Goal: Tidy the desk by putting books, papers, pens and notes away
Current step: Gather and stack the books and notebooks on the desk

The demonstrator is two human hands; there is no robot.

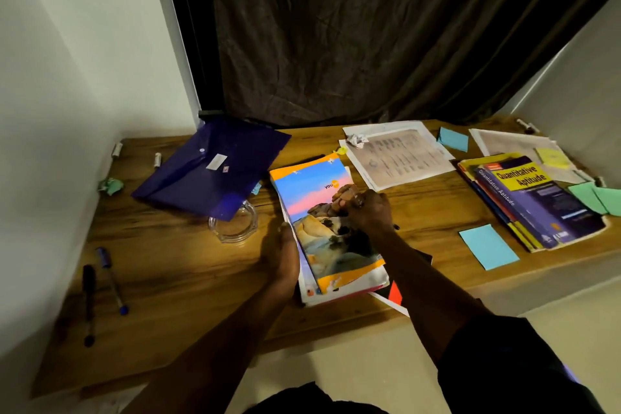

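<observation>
Head view: book stack sits mid worktop, colourful cover on top. Left grip is flat, fingers straight along stack's left edge. Right grip rests on cover w/ fingers curled; can't tell if it's grasping anything. Black pen lies far left, blue note to the right.

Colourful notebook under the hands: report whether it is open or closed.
Closed: the notebook shows its printed cover, no pages spread. The right hand rests on it; the left hand touches its left edge.
</observation>
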